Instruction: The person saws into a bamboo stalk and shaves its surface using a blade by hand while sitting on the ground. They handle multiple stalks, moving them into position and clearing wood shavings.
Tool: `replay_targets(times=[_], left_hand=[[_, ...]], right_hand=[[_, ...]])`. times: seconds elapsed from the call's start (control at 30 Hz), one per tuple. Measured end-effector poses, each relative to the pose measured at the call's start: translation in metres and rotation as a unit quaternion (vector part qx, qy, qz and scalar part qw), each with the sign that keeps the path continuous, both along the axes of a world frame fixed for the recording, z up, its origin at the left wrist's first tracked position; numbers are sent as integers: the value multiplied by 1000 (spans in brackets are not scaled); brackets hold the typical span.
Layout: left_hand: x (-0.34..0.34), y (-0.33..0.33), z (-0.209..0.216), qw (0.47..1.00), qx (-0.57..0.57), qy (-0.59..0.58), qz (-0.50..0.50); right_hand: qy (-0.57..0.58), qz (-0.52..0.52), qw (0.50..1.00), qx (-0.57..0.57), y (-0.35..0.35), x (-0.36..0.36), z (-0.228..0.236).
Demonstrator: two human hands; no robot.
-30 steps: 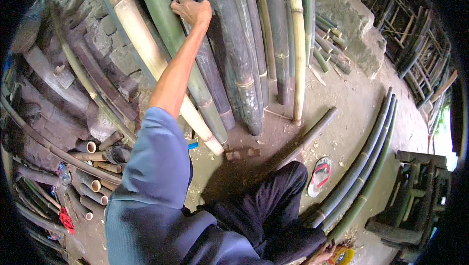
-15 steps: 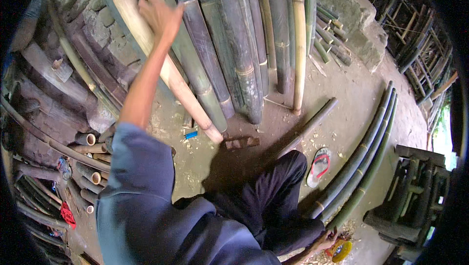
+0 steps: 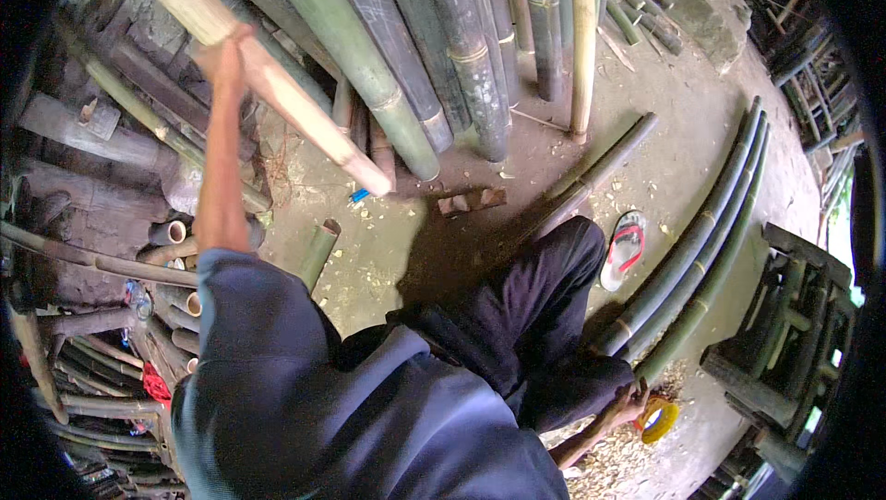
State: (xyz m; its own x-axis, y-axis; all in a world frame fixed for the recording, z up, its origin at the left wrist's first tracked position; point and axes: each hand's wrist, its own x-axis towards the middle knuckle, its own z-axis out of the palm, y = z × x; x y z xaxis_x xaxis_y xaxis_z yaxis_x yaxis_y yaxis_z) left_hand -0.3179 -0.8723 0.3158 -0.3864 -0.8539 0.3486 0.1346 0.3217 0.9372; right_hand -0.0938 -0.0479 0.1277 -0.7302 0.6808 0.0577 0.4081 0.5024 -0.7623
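Note:
My left hand (image 3: 221, 50), blurred, is closed around a pale, peeled bamboo pole (image 3: 293, 101). The pole slants from the upper left, and its lower end is close to the floor, beside a small blue object (image 3: 359, 196). To the right of it leans a green bamboo pole (image 3: 355, 53), the nearest in a row of dark ones. Beside my bent knee, my right hand (image 3: 629, 404) is low at the right, its fingers loosely bent and apart, seemingly with nothing in them. A yellow ring-shaped thing (image 3: 659, 420) lies just past its fingertips; whether they touch is unclear.
Three long bamboo poles (image 3: 694, 265) lie at the right by a flip-flop (image 3: 624, 251). A dark wooden stand (image 3: 780, 325) is beyond them. A brick-like block (image 3: 472, 202) and a short bamboo piece (image 3: 320, 251) lie ahead. Cut bamboo (image 3: 171, 232) is stacked at the left.
My left hand has pulled the pale pole to the left, away from the green one. The view has shifted, uncovering a short bamboo piece. My right hand stays beside the yellow ring.

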Motion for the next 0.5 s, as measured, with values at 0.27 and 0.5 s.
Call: replay_targets(times=[0.27,0.5], left_hand=[[25,16,-9,992,-96,15,85],[66,23,-11,997,-7,-23,70]], right_hand=[[25,72,995,58,-9,-11,-16],[13,34,998,45,22,19,-32]])
